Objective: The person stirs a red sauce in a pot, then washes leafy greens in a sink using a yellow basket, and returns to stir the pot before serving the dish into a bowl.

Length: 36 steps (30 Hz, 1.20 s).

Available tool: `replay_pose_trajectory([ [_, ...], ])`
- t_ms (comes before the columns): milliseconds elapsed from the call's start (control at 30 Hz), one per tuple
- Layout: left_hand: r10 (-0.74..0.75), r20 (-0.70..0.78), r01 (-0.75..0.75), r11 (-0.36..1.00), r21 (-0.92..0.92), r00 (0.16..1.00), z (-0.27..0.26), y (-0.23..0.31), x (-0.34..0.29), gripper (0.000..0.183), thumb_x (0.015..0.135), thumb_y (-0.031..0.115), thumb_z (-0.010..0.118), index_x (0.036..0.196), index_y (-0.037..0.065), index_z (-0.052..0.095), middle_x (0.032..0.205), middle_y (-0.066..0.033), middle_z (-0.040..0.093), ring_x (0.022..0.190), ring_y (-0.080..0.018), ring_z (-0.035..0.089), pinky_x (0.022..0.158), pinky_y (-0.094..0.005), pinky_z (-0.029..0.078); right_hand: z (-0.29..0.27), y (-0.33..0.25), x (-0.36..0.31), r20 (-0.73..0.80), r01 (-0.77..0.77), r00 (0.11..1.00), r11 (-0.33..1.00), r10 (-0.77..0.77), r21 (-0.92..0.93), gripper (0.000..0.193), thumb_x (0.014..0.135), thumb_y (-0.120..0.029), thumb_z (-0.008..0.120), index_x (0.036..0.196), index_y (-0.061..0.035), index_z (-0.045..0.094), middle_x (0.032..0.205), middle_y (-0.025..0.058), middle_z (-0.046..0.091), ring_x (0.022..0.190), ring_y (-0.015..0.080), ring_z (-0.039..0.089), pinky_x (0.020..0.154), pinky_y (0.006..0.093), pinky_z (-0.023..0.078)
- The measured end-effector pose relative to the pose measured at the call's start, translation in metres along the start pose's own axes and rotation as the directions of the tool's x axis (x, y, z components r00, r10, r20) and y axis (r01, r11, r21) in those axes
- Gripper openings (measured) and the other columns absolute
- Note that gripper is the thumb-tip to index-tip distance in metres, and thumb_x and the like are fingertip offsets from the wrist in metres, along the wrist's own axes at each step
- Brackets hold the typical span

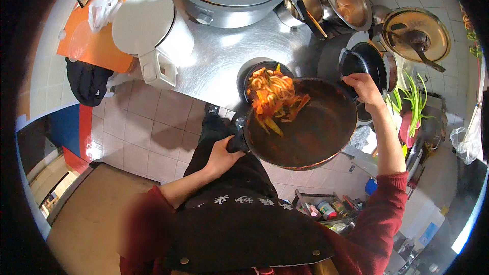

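Note:
A dark, worn frying pan point(326, 127) is held tilted at the counter's front edge, over the floor. My left hand point(224, 158) is wrapped round its black handle. My right hand point(364, 89) is closed at the opposite rim, on what looks like a small dark grip of the pan. Orange-red food, like noodles with vegetable strips point(272, 94), hangs over the pan's left rim, part in the pan and part in a round dark bowl point(248, 79) on the counter. The food covers most of the bowl's inside.
A white lidded jug point(145, 20) stands left on the steel counter point(219, 51). Behind is a large grey electric pan point(229, 15). Metal bowls point(346, 0), a black pot point(374, 58) and green onions point(417, 94) crowd the right. A crate of jars point(326, 209) is below.

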<state>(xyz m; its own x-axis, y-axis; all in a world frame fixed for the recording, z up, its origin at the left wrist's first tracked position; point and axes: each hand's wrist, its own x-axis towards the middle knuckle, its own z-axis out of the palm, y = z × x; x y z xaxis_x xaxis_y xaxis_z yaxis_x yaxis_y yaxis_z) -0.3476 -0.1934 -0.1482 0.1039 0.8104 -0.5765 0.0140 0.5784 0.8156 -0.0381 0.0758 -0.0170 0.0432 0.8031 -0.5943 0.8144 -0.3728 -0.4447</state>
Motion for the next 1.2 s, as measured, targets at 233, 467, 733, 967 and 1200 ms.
replay_pose_trajectory([
  [233,-0.211,0.092,0.229,0.932,-0.280,0.973,0.007,0.006,0.003,0.024,0.081,0.007,0.070,0.101,0.001,0.059,0.060,0.0008,0.051,0.048,-0.0069,0.044,0.044,-0.0233,0.032,-0.011,-0.022,0.013,0.059,0.015,0.998,0.996,-0.010,-0.087,0.023,0.083,-0.025,0.059,0.091,-0.0098,0.074,0.072,-0.0035,0.059,0.060,0.0066,0.046,0.046,0.0245,0.027],
  [467,-0.210,0.180,0.276,0.780,-0.561,0.961,0.026,0.000,0.000,0.016,0.082,0.011,0.070,0.088,0.003,0.058,0.057,0.0016,0.048,0.045,-0.0075,0.042,0.042,-0.0251,0.031,-0.018,-0.075,0.036,0.194,0.131,0.974,0.990,-0.118,-0.054,0.020,0.084,-0.018,0.059,0.080,-0.0066,0.074,0.058,-0.0050,0.050,0.044,0.0041,0.035,0.038,0.0239,0.020],
  [733,-0.128,0.389,0.385,0.590,-0.709,0.912,0.062,-0.015,0.006,0.017,0.084,0.011,0.071,0.081,0.006,0.055,0.059,-0.0007,0.051,0.053,-0.0106,0.047,0.053,-0.0266,0.036,0.002,-0.157,0.058,0.192,0.077,0.981,0.963,-0.027,-0.259,0.018,0.083,-0.022,0.062,0.070,-0.0105,0.069,0.052,-0.0059,0.038,0.041,0.0049,0.034,0.038,0.0220,0.021],
  [967,-0.057,0.539,0.511,0.415,-0.753,0.840,0.076,-0.036,0.019,0.011,0.086,0.005,0.064,0.083,0.007,0.054,0.067,-0.0003,0.049,0.062,-0.0121,0.045,0.062,-0.0286,0.037,0.039,-0.210,0.055,0.296,0.169,0.954,0.893,-0.042,-0.417,0.018,0.083,-0.020,0.060,0.074,-0.0072,0.069,0.053,-0.0032,0.040,0.043,0.0073,0.036,0.038,0.0249,0.023],
  [1200,0.079,0.558,0.516,0.295,-0.804,0.826,0.089,-0.034,0.026,0.009,0.087,0.008,0.061,0.084,0.007,0.053,0.070,-0.0012,0.050,0.064,-0.0137,0.044,0.063,-0.0293,0.036,0.059,-0.256,0.047,0.240,0.027,0.967,0.901,0.087,-0.432,0.015,0.083,-0.020,0.062,0.072,-0.0092,0.063,0.053,-0.0038,0.037,0.039,0.0069,0.032,0.035,0.0241,0.022],
])
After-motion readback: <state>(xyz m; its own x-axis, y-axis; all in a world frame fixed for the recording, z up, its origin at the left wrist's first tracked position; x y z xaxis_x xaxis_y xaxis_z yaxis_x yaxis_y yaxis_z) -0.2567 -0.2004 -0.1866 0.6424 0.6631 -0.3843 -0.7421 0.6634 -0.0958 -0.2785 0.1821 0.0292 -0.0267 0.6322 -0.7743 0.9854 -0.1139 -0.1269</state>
